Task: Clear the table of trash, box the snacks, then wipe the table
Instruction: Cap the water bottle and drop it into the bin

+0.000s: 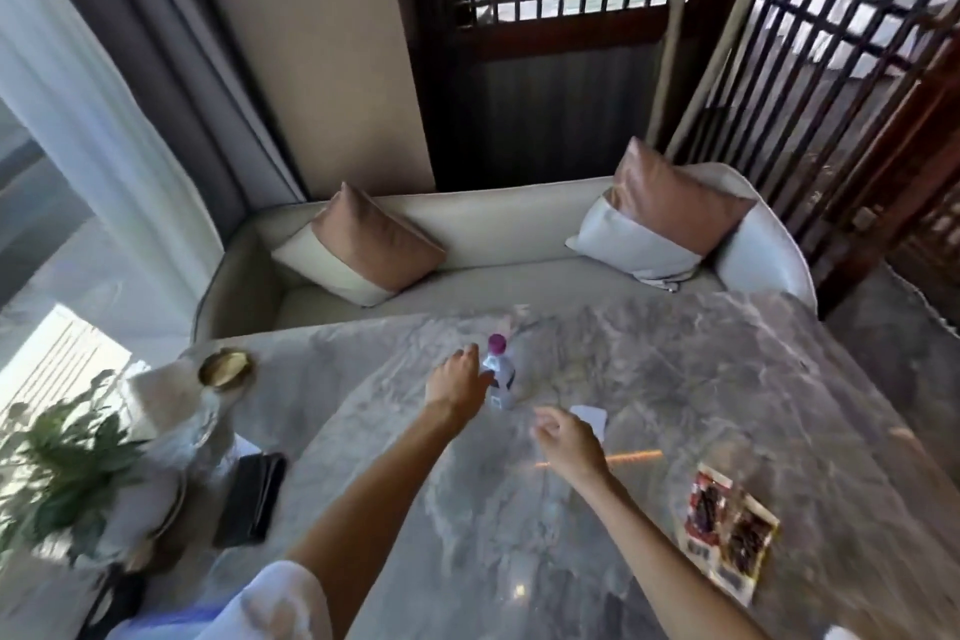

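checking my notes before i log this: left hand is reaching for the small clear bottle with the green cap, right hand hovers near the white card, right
Not quite. The head view shows the small clear plastic bottle has a pink-purple cap, not green. The rest holds: the left hand is reaching for it, and the right hand hovers near the white card on the grey marble table.

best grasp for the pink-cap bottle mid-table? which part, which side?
Take the bottle around its body below the pink cap, coming from its left, where the left hand is already right beside it. It stands upright and looks slim, so a side wrap should hold. The right hand is open, nearer the white card. Blur hides whether the left fingers touch it.
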A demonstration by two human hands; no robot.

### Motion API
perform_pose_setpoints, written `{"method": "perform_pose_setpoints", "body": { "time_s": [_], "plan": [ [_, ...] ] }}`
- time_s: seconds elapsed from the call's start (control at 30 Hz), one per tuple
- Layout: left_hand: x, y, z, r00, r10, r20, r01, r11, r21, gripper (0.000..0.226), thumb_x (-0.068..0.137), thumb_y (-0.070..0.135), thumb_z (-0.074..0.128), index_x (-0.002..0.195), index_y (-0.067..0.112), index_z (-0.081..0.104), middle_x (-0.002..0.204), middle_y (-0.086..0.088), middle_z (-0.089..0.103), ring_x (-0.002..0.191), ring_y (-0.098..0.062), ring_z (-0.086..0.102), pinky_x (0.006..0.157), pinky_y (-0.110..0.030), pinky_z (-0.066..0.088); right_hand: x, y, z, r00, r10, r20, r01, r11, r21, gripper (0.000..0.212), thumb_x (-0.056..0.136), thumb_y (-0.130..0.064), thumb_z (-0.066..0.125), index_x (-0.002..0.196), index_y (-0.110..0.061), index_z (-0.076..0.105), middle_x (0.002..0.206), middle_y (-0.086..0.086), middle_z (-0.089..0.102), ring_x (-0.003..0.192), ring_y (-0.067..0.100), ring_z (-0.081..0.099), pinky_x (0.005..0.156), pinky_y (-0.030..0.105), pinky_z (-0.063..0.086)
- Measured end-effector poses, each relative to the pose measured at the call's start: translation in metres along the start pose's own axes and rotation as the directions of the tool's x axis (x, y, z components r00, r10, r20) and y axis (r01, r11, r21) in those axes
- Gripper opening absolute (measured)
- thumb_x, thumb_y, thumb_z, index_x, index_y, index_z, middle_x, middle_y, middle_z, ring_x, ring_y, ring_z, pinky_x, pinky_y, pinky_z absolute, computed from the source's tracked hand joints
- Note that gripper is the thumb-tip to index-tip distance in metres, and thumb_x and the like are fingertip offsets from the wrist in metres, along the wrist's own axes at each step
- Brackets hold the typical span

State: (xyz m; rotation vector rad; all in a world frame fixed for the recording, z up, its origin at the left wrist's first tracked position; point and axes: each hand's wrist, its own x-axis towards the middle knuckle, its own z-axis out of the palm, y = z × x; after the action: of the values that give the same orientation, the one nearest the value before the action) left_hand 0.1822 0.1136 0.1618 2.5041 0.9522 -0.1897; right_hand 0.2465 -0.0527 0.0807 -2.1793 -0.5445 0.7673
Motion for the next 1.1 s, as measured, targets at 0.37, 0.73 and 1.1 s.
{"method": "perform_pose_setpoints", "body": {
  "time_s": [0.37, 0.73, 1.1],
  "plan": [
    [0.111, 0.006, 0.046, 0.995, -0.072, 0.073, 0.086, 0.975, -0.206, 0.055, 0.088, 0.033, 0.066, 0.135, 0.011, 0.048, 0.129, -0.014, 0.056, 0.117, -0.030, 0.056, 0.099, -0.036, 0.045, 0.137, 0.041, 0.033, 0.988, 0.051, 0.144, -0.051, 0.999, -0.003, 0.072, 0.086, -0.021, 0.068, 0.149, -0.012, 0.033, 0.154, 0.007, 0.037, 0.140, 0.021, 0.039, 0.112, 0.029, 0.031],
    [0.044, -0.062, 0.035, 0.922, -0.375, 0.095, 0.252, 0.395, -0.883, 0.033, 0.092, 0.023, 0.064, 0.110, -0.004, 0.058, 0.096, -0.018, 0.062, 0.083, -0.025, 0.066, 0.078, -0.046, 0.060, 0.127, 0.023, 0.026, 0.944, -0.187, 0.270, 0.156, 0.979, 0.134, 0.066, 0.081, -0.016, 0.077, 0.139, -0.018, 0.045, 0.140, 0.000, 0.044, 0.131, 0.012, 0.041, 0.100, 0.019, 0.033],
    [-0.175, -0.115, 0.047, 0.904, -0.391, 0.175, 0.251, 0.152, -0.956, 0.030, 0.099, 0.037, 0.048, 0.103, 0.010, 0.060, 0.074, -0.011, 0.070, 0.063, -0.031, 0.071, 0.055, -0.035, 0.059, -0.079, -0.037, 0.015, 0.976, -0.045, 0.213, -0.073, 0.855, 0.513, 0.041, 0.083, -0.034, 0.069, 0.117, -0.012, 0.066, 0.116, 0.005, 0.071, 0.113, 0.012, 0.061, 0.090, 0.015, 0.047]
  ]
}}
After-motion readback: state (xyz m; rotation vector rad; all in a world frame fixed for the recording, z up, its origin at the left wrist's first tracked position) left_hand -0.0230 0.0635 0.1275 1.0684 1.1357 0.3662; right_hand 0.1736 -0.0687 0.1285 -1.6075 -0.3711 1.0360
